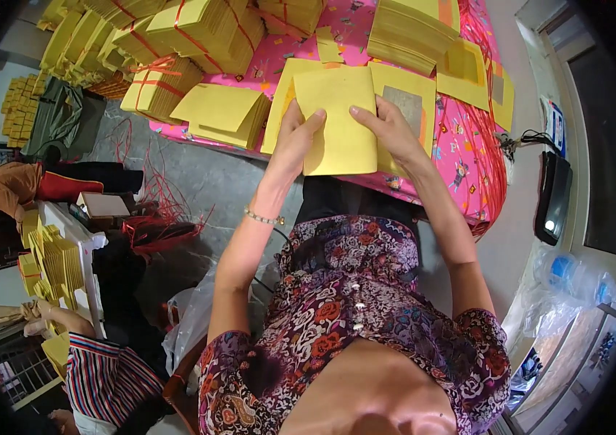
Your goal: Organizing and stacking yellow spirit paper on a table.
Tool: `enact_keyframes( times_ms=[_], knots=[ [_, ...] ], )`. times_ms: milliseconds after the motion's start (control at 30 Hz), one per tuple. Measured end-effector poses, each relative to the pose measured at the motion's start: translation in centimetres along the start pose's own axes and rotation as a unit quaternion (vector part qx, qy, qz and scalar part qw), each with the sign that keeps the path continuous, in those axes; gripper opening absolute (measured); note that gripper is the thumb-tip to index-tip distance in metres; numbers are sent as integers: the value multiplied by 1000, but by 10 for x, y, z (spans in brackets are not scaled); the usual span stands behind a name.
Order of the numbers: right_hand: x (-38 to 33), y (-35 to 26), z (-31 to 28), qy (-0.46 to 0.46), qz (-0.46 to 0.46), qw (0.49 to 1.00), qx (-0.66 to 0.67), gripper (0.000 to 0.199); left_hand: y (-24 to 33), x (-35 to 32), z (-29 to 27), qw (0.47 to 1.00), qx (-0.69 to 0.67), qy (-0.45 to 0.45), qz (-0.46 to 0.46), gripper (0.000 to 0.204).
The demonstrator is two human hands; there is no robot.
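Observation:
A folded yellow paper (pixel 339 138) is held up between my two hands, just above the table's near edge. My left hand (pixel 296 138) grips its left side, thumb lying on the front face. On the right side, my right hand (pixel 390 133) pinches it the same way. How many layers the paper has, I cannot tell. Behind it lie flat yellow sheets; the sheet on the right (pixel 427 109) bears a grey square with an orange edge. Left of my hands sits a low pile of folded yellow paper (pixel 225 109).
The table has a pink patterned cover (pixel 456 156). Bundles of yellow paper tied with red strips (pixel 203 32) stand at the back left, an untied tall stack (pixel 409 32) at the back right. Red strips (pixel 493 138) hang along the right edge. Two people work at the left.

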State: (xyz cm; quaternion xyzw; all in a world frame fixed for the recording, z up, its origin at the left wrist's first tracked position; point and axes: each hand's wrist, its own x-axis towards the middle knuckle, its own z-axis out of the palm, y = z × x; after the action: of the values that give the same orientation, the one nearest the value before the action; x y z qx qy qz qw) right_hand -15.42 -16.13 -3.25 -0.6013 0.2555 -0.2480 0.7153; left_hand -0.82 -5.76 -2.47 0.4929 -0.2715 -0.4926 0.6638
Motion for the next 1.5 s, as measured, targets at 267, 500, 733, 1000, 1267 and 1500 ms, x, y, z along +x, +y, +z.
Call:
enact_keyframes(
  times_ms=[267, 500, 733, 1000, 1267, 1500],
  knots=[
    [-21, -17, 14, 19, -55, 998, 12, 32, 3, -26, 10, 989, 55, -6, 134, 43],
    [-34, -27, 12, -1, -72, 996, -44, 32, 5, -34, 12, 985, 63, -9, 161, 42],
    [-27, -37, 14, 33, -130, 991, -20, 27, 11, -38, 11, 988, 62, -10, 143, 42],
    [-16, -28, 0, 40, -118, 991, -54, 20, 12, -44, 7, 996, 31, -5, 82, 43],
    [-35, -31, 11, -9, 11, 997, -75, 26, 13, -46, -1, 998, -43, -3, 44, 41],
    [-34, -25, 11, -16, -7, 994, -111, 30, 14, -45, -5, 998, -53, -6, 16, 41]
  ],
)
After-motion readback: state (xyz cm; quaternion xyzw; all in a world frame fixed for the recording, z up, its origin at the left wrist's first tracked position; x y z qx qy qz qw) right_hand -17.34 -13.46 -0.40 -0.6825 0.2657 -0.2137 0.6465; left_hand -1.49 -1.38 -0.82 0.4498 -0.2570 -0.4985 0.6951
